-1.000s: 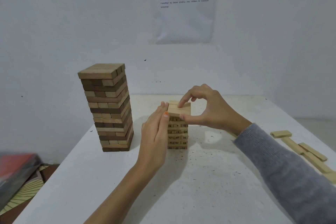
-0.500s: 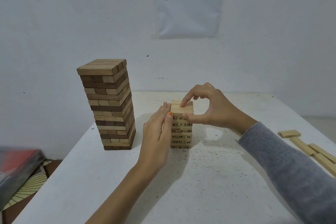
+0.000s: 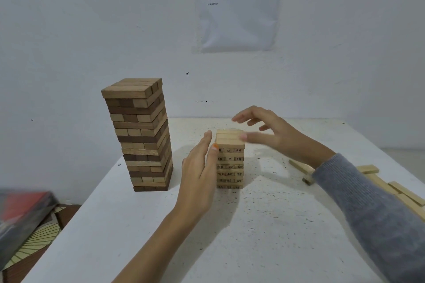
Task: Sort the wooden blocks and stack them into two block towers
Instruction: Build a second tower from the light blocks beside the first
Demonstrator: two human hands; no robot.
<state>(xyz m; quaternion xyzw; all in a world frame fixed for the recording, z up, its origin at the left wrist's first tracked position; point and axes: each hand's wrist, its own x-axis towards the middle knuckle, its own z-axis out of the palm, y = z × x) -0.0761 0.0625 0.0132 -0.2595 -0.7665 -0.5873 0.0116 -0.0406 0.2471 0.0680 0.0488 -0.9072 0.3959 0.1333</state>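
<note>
Wooden blocks stand as two towers on the white counter (image 3: pixel 264 236). The tall tower (image 3: pixel 140 135), on the left, mixes dark and light brown blocks in more than a dozen layers, three blocks to a layer. The short tower (image 3: pixel 230 163), at the middle, is pale wood with three blocks across its top. Six rows of printed numbers show on its near face; 44, 19, 40, 32, 22 and 16 can be read, and the rest are blurred.

The left hand (image 3: pixel 200 172) has its fingers straight and lies flat against the short tower's left side, holding nothing. The right hand (image 3: pixel 271 135), in a grey sleeve (image 3: pixel 368 213), is spread open and empty just beside the tower's top. It is too blurred to tell whether the thumb touches.

Several loose pale blocks (image 3: pixel 407 194) lie at the counter's right edge, some hidden by the sleeve.

One sheet of paper (image 3: pixel 239 14) hangs on the wall. Its numbered lines include "3 Susun blok ke atas satu demi satu" and "5 Ambil blok berbaki".
</note>
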